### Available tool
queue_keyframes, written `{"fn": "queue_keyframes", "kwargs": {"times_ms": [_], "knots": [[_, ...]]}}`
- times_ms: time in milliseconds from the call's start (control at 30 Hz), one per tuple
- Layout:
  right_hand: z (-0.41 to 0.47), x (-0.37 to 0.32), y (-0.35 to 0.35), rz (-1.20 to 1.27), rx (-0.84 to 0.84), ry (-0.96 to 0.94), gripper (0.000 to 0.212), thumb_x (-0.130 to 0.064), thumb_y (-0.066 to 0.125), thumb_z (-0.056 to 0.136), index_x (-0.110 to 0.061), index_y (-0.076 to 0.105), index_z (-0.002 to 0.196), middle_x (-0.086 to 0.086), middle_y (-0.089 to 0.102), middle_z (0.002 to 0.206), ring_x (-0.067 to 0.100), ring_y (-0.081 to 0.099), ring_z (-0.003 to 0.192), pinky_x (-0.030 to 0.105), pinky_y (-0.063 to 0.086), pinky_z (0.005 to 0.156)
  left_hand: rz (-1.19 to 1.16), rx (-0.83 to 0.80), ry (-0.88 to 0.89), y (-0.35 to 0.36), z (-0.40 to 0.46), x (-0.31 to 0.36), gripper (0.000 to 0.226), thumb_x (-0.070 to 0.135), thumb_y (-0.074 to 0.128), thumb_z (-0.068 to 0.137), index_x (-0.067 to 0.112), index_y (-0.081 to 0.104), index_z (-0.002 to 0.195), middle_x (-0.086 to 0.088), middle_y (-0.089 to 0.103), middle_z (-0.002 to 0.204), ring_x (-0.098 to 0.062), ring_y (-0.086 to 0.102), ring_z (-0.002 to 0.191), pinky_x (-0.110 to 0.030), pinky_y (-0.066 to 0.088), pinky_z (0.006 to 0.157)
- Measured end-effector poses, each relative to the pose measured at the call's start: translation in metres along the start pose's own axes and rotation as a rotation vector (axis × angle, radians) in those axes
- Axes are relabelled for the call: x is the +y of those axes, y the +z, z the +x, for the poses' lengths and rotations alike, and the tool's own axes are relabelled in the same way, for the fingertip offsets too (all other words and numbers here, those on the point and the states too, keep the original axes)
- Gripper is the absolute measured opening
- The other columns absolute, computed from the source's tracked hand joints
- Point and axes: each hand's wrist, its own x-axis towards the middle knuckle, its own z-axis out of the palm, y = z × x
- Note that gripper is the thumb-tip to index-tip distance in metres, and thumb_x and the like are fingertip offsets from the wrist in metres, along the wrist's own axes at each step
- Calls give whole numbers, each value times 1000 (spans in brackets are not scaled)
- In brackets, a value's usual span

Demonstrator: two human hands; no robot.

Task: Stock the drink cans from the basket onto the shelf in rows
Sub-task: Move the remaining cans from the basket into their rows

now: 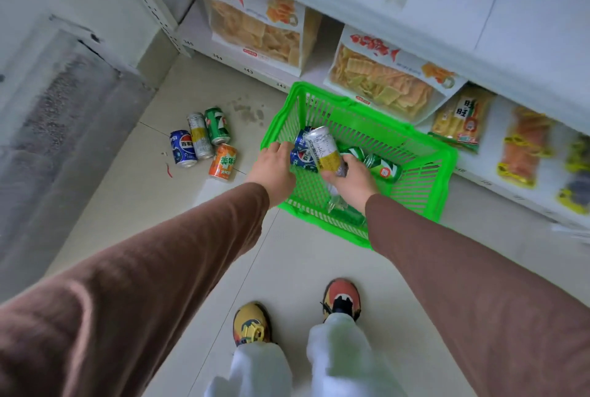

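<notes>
Shelf (pixel 447 29) at right, snack bags on lowest tier. Green basket (pixel 424 170) on floor below it, cans inside. Right hand (pixel 352 181) grips silver-yellow can (pixel 324 150) over basket. Left hand (pixel 274 170) on basket rim, fingers hidden. Four cans (pixel 204 141) on floor, left.

light: bright, even, soft shadows | blur: motion smear on shelf (pixel 479 29) at right | edges: wide-angle bend

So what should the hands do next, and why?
Probably lift the silver-and-yellow can clear of the green basket and set it by the four cans standing on the floor. The right hand already grips it above the basket, while the left hand rests on the rim.
</notes>
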Motion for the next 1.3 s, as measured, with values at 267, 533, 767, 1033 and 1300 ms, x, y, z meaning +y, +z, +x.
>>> {"fn": "queue_keyframes", "kwargs": {"times_ms": [267,533,767,1033,1300], "knots": [[-120,-176,-151,294,223,-148,40,-31,78,85,-23,51,114,-3,66,110,15,66,99,38,54,89,-38,125,136,-187,-75,96,62,15,63,83,7,39,140,-17,46,134,-36,43,124,-41,34,107],[-223,-331,-273,406,384,-348,51,-22,77,88,-16,47,129,-10,60,115,-23,56,87,11,45,78,-77,292,334,-366,-132,186,61,15,62,86,10,38,142,-14,43,138,-33,41,127,-42,36,106],[-255,-411,-340,489,529,-447,48,-23,78,87,-16,49,124,-4,67,115,9,66,103,33,53,94,-82,468,472,-467,-144,235,56,17,66,83,9,45,135,-14,52,126,-33,49,117,-39,39,99],[-207,-462,-392,435,554,-497,52,-28,81,83,-24,53,127,-10,68,116,7,66,103,37,54,97,-64,503,445,-526,-100,263,61,19,66,83,11,42,138,-12,50,133,-30,45,124,-39,37,104],[-137,-493,-414,368,525,-448,52,-40,83,79,-30,52,119,-9,69,118,15,66,105,42,54,96,-51,506,370,-557,-40,275,65,22,69,83,13,39,140,-9,47,136,-27,44,127,-35,37,105]]}}
